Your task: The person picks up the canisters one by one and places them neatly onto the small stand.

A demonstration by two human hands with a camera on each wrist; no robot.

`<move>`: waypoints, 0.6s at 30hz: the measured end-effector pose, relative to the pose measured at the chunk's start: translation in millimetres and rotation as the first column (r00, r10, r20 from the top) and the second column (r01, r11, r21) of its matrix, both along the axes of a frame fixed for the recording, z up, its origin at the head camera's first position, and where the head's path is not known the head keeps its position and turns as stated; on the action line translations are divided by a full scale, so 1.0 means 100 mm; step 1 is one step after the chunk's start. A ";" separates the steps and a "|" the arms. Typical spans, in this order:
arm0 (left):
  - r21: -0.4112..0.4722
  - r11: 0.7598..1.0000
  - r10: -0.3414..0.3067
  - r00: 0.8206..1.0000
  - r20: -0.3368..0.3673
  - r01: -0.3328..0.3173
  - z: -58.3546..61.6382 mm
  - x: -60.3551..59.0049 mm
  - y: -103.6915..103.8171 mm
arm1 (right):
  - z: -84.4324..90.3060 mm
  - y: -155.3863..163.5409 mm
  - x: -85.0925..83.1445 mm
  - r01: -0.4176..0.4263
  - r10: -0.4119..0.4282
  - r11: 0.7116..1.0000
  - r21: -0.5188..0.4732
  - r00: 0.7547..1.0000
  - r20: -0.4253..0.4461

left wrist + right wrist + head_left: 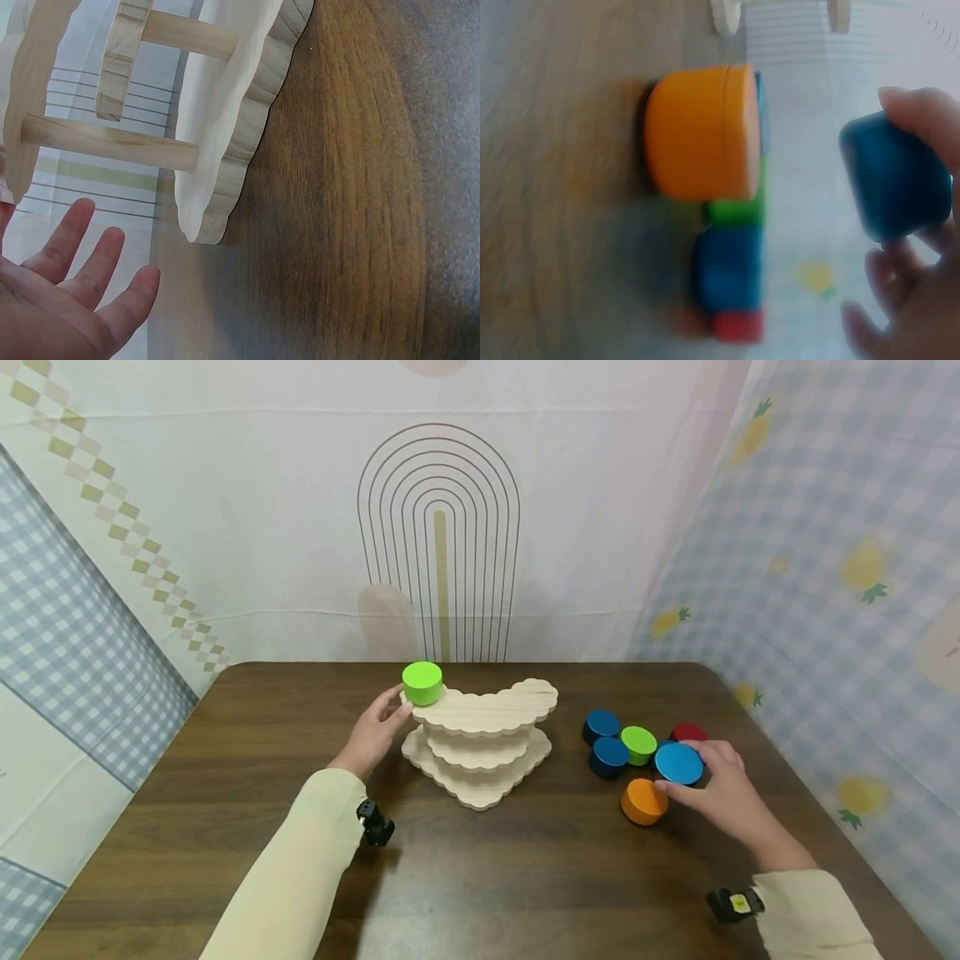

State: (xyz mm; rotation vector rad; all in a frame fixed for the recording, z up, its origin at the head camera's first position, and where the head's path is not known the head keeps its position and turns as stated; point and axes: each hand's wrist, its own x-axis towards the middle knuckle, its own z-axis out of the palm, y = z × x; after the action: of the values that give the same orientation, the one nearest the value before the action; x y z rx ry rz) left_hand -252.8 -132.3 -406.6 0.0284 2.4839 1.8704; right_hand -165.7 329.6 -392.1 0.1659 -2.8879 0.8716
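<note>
A tiered wooden stand (480,710) with scalloped shelves stands mid-table. On the left end of its top shelf sits a bright green round block (422,683). Beside them, the left hand (378,727) has its thumb and index fingertips at the block's left side and the shelf tip; its other fingers (101,262) are spread. To the right, the right hand (723,785) pinches a light blue round block (678,764) between thumb and fingers, raised off the table. Just under its thumb in the head view is an orange round block (643,802).
Two dark blue blocks (608,757), a second green block (639,745) and a red block (687,732) stand close together right of the stand. The brown wooden table (480,877) reaches back to a hanging patterned cloth (585,527).
</note>
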 end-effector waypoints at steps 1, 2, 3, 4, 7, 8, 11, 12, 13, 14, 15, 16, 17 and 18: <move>0.001 1.000 0.001 1.000 0.001 -0.001 0.00 0.00 0.00 | 0.02 -0.03 -0.01 -0.004 0.004 1.000 -0.004 1.000 -0.006; -0.001 1.000 0.001 1.000 -0.001 -0.001 0.00 0.00 0.00 | 0.03 -0.06 -0.02 -0.008 0.008 1.000 -0.012 1.000 -0.005; -0.005 1.000 0.000 1.000 -0.002 0.000 0.00 0.00 0.00 | 0.05 -0.09 -0.03 -0.012 0.011 1.000 -0.018 1.000 -0.005; -0.006 1.000 0.002 1.000 -0.003 -0.002 0.00 0.00 0.00 | 0.06 -0.12 -0.05 -0.016 0.016 1.000 -0.022 1.000 -0.007; -0.005 1.000 -0.003 1.000 -0.003 0.003 -0.01 0.00 0.00 | 0.07 -0.22 -0.08 -0.031 0.031 0.999 -0.043 1.000 -0.001; -0.001 1.000 -0.004 1.000 -0.003 0.004 -0.01 0.00 0.00 | 0.07 -0.25 -0.10 -0.035 0.035 0.998 -0.049 0.999 0.000; 0.003 1.000 -0.006 1.000 -0.004 0.006 -0.01 -0.01 0.00 | 0.07 -0.33 -0.13 -0.052 0.052 0.997 -0.061 0.999 -0.004; 0.001 1.000 -0.008 1.000 -0.007 0.008 -0.01 -0.01 0.00 | 0.07 -0.36 -0.15 -0.059 0.059 0.996 -0.062 0.998 -0.009; -0.002 1.000 -0.007 1.000 -0.006 0.007 -0.01 -0.01 0.00 | 0.06 -0.39 -0.16 -0.065 0.065 0.996 -0.065 0.998 -0.012; -0.003 1.000 -0.005 1.000 -0.006 0.005 -0.01 -0.01 0.00 | 0.07 -0.42 -0.17 -0.070 0.069 0.995 -0.069 0.998 -0.012; -0.004 1.000 -0.005 1.000 -0.004 0.005 -0.01 -0.01 0.00 | 0.07 -0.45 -0.18 -0.075 0.074 0.995 -0.072 0.997 -0.013; -0.005 1.000 -0.006 1.000 -0.002 0.006 -0.01 -0.01 -0.01 | 0.08 -0.49 -0.20 -0.080 0.079 0.994 -0.076 0.997 -0.014; -0.005 1.000 -0.007 1.000 0.000 0.007 -0.01 -0.01 -0.01 | 0.10 -0.52 -0.21 -0.083 0.082 0.993 -0.081 0.997 -0.014; -0.005 1.000 -0.007 1.000 0.002 0.007 -0.01 -0.01 -0.01 | 0.11 -0.55 -0.22 -0.085 0.085 0.993 -0.084 0.996 -0.013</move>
State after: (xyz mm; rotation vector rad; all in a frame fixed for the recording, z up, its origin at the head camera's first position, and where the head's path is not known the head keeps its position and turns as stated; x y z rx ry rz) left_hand -253.9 -133.4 -407.8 0.0352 2.4838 1.8607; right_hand -187.5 274.1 -380.8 0.2860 -2.8468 1.0029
